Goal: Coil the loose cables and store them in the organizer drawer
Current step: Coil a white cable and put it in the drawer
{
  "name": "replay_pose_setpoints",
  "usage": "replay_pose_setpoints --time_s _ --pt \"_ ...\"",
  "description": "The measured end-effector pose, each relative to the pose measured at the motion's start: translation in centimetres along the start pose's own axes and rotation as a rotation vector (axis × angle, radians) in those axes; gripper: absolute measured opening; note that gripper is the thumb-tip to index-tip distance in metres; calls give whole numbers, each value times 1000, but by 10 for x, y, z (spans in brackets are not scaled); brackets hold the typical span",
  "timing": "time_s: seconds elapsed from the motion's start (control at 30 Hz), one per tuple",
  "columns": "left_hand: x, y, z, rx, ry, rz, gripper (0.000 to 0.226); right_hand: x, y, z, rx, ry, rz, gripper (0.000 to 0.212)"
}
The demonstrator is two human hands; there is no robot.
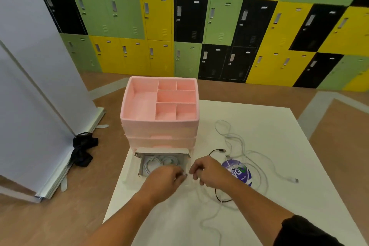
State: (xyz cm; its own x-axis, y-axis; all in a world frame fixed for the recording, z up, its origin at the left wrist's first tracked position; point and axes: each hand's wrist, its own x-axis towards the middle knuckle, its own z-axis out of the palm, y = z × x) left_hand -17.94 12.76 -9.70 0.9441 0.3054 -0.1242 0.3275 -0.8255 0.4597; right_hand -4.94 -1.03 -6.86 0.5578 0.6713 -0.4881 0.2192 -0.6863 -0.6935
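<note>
Our left hand point(165, 179) and right hand point(209, 173) fingers point(179, 174) pinch the white cable point(201, 223) over the counter point(259, 126) just before the open drawer point(142, 166); we judge it light, limp, springy, so hold gathered loops, not plugs.

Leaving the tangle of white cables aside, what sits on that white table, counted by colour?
Pink organizer: 1
Black cable: 1
Purple disc: 1
Total: 3
</note>
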Motion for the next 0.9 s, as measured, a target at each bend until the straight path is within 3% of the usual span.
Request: replay_pose_setpoints --time_s 0.17,0.33,0.5,0.6,0.7,0.77,0.9 --pt "31 51 30 -104 -37 88 29 -8 47 -36 44 130 92 23" --pt "58 77 71 -28 -122 -49 44 -28 81 -58 72 154 132 24" --pt "68 95 78 125 -202 -113 28 -42 106 -81 143 171 162 19" --pt "77 111 68 126 -167 -114 13 -41 111 -92 145 211 123 18" --pt "81 134 43 36 -96 -37 15 -38 103 -95 75 204 42 30" --pt "80 156 18 -67 -16 3 19 -34 91 -97 35 152 10 21" --pt "80 192 -30 -428 77 55 29 -31 69 -101 38 129 -11 27"
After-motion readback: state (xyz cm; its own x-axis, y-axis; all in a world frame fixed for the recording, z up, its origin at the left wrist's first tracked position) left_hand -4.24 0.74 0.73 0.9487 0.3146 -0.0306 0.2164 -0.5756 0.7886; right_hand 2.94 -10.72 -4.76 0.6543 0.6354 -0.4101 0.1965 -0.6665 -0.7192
